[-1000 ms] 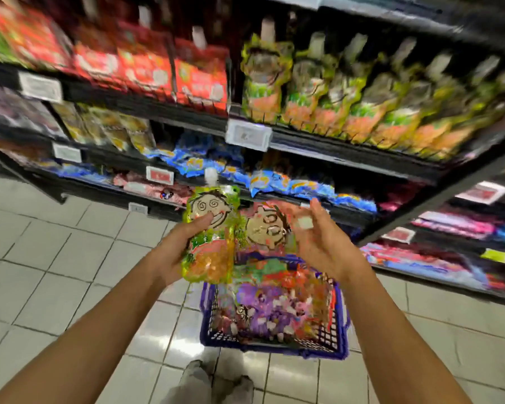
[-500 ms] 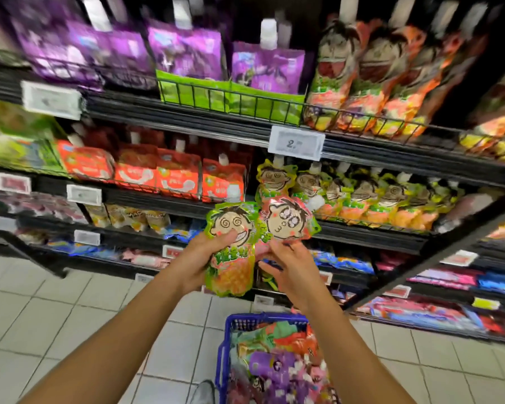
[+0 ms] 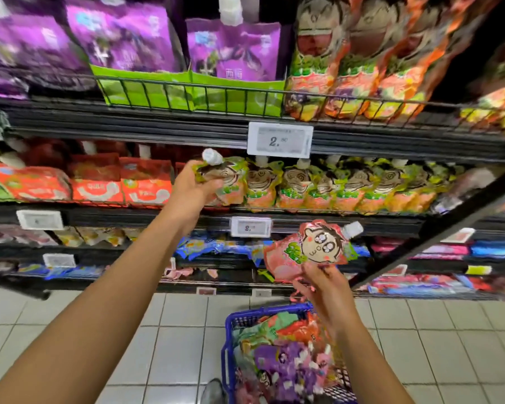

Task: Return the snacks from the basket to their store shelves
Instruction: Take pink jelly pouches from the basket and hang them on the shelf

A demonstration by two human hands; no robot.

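Observation:
My left hand point(image 3: 191, 188) grips a green jelly pouch point(image 3: 226, 182) with a white cap and a cartoon face, held at the left end of a row of matching green pouches point(image 3: 333, 188) on the middle shelf. Lower and to the right, my right hand point(image 3: 324, 284) pinches the bottom of a pink jelly pouch point(image 3: 309, 249) with a cartoon face, tilted with its cap pointing right, above the blue basket point(image 3: 231, 325). The basket stands on the floor at the bottom centre, full of several mixed snack packs in purple, green and red.
Purple pouches point(image 3: 233, 51) and orange-red pouches point(image 3: 359, 62) hang behind a wire rail on the top shelf. Red pouches point(image 3: 123, 182) sit left of the green row. White price tags point(image 3: 280, 140) clip to the shelf edges. Blue packs point(image 3: 216, 246) fill lower shelves. White floor tiles lie below.
My left hand has carried the green pouch up and away to the middle shelf's green row. My right hand has moved down and right with the pink pouch. The view has tilted up.

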